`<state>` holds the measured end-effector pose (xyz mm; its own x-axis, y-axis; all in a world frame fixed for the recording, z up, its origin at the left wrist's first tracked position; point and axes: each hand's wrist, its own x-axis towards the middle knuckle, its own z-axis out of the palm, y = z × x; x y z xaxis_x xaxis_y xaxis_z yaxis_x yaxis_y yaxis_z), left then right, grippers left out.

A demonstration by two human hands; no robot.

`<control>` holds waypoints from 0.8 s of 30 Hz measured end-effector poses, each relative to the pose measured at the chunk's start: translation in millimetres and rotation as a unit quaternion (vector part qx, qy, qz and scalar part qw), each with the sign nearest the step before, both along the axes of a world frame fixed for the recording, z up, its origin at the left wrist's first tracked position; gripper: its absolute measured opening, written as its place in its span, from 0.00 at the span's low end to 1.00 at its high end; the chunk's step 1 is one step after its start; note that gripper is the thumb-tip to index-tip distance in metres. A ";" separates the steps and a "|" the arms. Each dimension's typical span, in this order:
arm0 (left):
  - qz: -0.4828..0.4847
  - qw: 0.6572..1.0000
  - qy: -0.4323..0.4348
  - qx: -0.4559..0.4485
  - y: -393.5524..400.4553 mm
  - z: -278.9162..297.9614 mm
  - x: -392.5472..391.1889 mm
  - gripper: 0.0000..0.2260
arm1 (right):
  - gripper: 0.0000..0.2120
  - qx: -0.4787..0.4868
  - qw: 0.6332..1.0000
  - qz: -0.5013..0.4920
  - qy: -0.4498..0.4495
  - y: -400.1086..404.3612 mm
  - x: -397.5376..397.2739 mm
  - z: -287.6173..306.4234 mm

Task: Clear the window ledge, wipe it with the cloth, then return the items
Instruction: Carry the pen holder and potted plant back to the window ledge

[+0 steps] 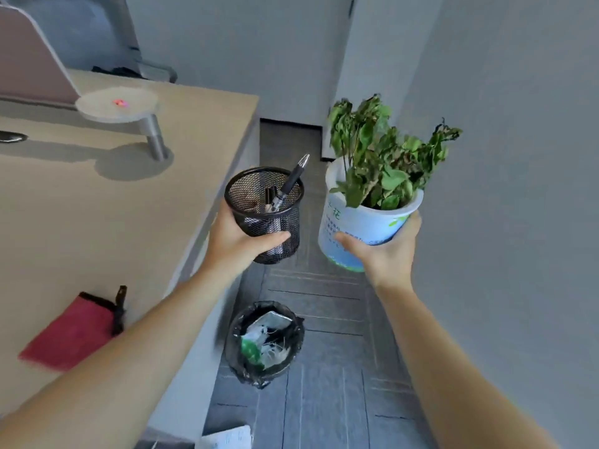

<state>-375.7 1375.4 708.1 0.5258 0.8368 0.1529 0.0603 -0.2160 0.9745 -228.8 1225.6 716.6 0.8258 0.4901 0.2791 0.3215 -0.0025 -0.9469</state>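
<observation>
My left hand (238, 241) grips a black mesh pen holder (264, 212) with a pen sticking out of it, held in the air just past the desk's right edge. My right hand (387, 251) holds a white and blue plant pot (356, 228) with wilted green leaves (385, 157), also in the air over the floor. A red cloth (69, 332) with a black trim lies on the desk at the lower left. The window ledge is not in view.
A beige desk (97, 215) fills the left, carrying a monitor stand with a round base (118, 103). On the grey floor below my hands stands a bin lined with a black bag (265, 341). A pale wall (518, 189) runs along the right.
</observation>
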 end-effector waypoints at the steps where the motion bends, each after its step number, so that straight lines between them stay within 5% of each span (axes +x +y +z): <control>1: -0.023 1.000 0.001 0.003 -17.2 2.3 14.6 0.41 | 0.49 0.001 1.000 -0.021 0.003 -23.5 6.9 0.8; 13: -0.303 0.952 -0.032 0.014 -291.3 28.9 127.7 0.44 | 0.48 0.010 0.959 -0.283 -0.021 -347.1 25.5 13.6; 24: -0.573 0.819 -0.016 -0.007 -493.2 28.0 155.7 0.40 | 0.43 0.021 0.837 -0.547 -0.020 -538.2 -76.0 16.7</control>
